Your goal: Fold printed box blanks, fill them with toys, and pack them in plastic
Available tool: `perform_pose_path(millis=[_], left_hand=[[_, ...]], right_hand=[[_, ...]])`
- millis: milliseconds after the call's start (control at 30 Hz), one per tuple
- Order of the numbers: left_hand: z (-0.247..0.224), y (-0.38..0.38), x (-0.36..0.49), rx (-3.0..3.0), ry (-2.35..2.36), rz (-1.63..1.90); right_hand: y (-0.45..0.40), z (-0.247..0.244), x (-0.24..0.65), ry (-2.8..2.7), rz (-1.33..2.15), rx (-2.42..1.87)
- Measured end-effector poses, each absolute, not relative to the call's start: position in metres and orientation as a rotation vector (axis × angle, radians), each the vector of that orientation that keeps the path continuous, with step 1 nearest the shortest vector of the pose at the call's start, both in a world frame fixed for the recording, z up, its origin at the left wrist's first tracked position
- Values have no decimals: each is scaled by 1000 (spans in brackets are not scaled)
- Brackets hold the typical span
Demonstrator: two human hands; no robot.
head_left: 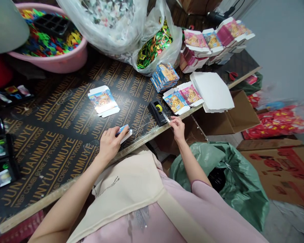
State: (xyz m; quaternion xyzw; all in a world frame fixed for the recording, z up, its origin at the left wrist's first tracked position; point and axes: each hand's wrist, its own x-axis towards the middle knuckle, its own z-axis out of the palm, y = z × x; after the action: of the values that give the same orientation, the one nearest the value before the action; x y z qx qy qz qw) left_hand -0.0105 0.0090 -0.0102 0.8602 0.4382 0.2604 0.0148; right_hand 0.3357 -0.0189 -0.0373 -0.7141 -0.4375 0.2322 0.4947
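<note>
My left hand (111,140) is closed around a small blue and white carton (126,135) near the table's front edge, and my fingers cover part of it. Between the fingertips of my right hand (177,127) is the end of a clear strip of tape (165,116). That strip runs back to a black tape dispenser (157,116) with a yellow core, standing at the edge. A flat printed carton (103,101) lies on the table beyond my left hand.
Blue boxes (165,77) are stacked behind the dispenser. Flat cartons (177,101) and white card sheets (212,91) lie to its right. A pink tub (66,62) and a plastic bag (111,44) stand at the back. A green sack (245,189) sits below the edge.
</note>
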Motion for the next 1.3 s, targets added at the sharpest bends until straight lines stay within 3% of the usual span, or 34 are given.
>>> perform_pose_path(millis=[233, 400, 633, 867, 1000, 1167, 1300], left_hand=[[-17, 6, -10, 2570, 1304, 1041], [-19, -2, -6, 2483, 1385, 1025], [-18, -4, -4, 2436, 1184, 1181], [-18, -9, -10, 2452, 1230, 946], [-15, -6, -2, 2439, 1309, 838], [-5, -1, 16, 2355, 1395, 767], [17, -5, -23, 2399, 1150, 580]], right_hand=[[-25, -58, 332, -924, 562, -1756], [-30, -38, 300, -743, 500, -1640], [-26, 16, 187, -902, 1676, -1157], [-12, 8, 166, -722, 1984, -1003], [-10, 3, 170, -852, 1886, -1124], [2, 16, 188, -1324, 1135, -1434], [57, 21, 183, -1478, 815, -1366]])
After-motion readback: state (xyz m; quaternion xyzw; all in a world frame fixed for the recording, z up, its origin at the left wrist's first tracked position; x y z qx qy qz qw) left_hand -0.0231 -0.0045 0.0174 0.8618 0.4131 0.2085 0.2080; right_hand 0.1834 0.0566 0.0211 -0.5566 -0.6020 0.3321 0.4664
